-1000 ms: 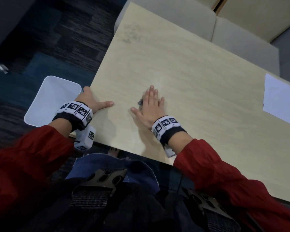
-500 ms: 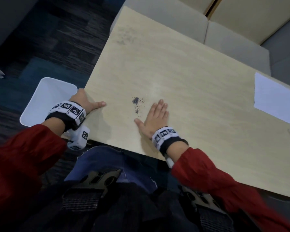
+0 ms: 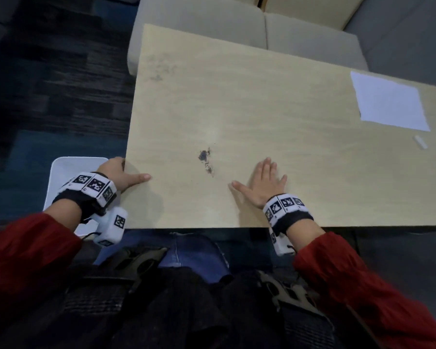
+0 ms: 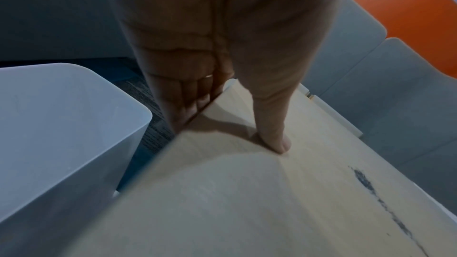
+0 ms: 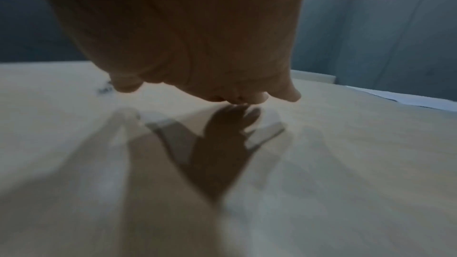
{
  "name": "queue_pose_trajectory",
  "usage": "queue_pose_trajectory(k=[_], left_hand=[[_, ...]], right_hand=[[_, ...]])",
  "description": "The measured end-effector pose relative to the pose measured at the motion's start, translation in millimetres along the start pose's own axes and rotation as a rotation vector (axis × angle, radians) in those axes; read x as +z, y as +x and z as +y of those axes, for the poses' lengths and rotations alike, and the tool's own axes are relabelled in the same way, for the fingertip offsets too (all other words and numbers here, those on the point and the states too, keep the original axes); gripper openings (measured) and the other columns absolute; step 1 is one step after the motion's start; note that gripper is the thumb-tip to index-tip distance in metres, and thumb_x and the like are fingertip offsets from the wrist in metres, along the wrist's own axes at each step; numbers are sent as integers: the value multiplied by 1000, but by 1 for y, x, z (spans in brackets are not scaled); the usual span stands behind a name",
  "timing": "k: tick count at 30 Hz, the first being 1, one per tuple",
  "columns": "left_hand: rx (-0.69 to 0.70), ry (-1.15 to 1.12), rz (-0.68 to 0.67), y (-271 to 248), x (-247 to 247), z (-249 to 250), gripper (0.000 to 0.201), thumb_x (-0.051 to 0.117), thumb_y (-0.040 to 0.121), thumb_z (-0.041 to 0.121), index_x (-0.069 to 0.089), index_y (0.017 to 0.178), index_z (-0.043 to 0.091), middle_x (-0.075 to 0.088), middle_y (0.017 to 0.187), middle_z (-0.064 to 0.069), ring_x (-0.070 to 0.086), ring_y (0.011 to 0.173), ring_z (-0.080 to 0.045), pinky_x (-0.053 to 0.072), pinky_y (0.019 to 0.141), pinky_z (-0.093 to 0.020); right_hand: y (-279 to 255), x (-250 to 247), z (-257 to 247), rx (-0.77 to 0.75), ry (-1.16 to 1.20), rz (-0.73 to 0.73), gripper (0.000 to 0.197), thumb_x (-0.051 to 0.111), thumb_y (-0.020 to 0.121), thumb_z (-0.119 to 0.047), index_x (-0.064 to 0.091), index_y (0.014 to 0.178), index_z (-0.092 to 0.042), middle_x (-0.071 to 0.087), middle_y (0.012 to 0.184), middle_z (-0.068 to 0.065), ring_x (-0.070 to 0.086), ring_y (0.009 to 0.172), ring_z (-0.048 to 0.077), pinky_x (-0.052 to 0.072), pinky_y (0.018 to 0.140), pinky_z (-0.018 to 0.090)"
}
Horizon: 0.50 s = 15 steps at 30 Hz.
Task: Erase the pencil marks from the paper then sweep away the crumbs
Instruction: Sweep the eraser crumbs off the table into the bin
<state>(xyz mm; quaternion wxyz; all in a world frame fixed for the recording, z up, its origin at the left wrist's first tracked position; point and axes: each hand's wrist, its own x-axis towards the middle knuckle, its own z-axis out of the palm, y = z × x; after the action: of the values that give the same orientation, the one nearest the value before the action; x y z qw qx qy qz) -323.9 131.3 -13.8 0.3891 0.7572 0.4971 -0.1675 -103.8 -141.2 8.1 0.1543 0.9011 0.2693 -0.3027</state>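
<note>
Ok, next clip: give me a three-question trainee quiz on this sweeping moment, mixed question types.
1. True or false: the right hand lies on top of the crumbs.
2. Multiple choice: where is the white bin? A) on the table B) below the table's left edge, beside the left hand C) on the sofa
3. Fill in: the sheet of paper lies at the table's far ____ corner.

Key: 1 false, the crumbs lie on bare wood to its left. 2 B. 3 right.
</note>
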Motion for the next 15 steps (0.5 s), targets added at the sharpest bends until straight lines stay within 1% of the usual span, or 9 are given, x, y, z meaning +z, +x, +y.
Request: queue_pose_trajectory(k=[1,3,6,7,9,11,13,15], left_hand=[[28,11,-11,1,-2,-2,69,77,71,56,58,114,6,64,112,-11,60,104,-32,47,85,-37],[65,12,-25,5,-4,-6,63,78,70,54,61,111,8,67,111,-9,62,102,-30,50,90,-40],[101,0,-26,11,-1,-15,60,79,71,50,61,108,7,67,107,-8,62,101,-30,49,93,-42],[99,0,-22,13,1,-16,57,79,72,49,61,107,7,66,106,-9,61,100,-30,49,91,-40],[122,11,-19,13,3,-15,51,78,74,47,60,101,7,65,102,-13,60,94,-31,47,84,-38],[133,26,-15,14,2,-14,51,78,74,48,59,95,5,64,98,-15,57,87,-30,45,78,-38],[128,53,-9,16,1,-14,54,78,73,51,57,89,4,61,91,-15,55,82,-29,44,75,-38],[120,73,12,14,-1,-12,53,78,73,50,50,75,5,55,75,-13,51,70,-28,38,63,-35]], right_hand=[[-2,10,3,25,14,2,114,19,78,-85,-16,149,-3,-26,155,16,-17,145,32,0,115,60],[-4,23,-4,47,71,53,119,22,75,-87,-18,149,-2,-29,154,16,-21,144,32,0,115,61],[-6,28,-49,-27,127,113,118,22,76,-86,-19,148,-1,-33,152,18,-27,142,35,-1,115,61],[-8,28,-69,-65,118,119,118,22,76,-86,-20,148,-1,-34,151,18,-29,140,37,-4,114,61],[-8,25,-104,-94,119,100,119,22,75,-87,-21,148,-4,-37,150,16,-32,138,39,-9,112,62],[-1,11,-123,-89,203,61,116,24,76,-86,-21,148,-7,-35,152,12,-32,139,36,-10,112,62],[11,-11,-124,-104,314,69,108,30,83,-79,-18,149,-9,-28,156,8,-24,144,30,-7,114,60],[28,-36,-115,-136,366,132,95,36,91,-66,-12,151,-11,-21,158,8,-15,147,30,0,115,58]])
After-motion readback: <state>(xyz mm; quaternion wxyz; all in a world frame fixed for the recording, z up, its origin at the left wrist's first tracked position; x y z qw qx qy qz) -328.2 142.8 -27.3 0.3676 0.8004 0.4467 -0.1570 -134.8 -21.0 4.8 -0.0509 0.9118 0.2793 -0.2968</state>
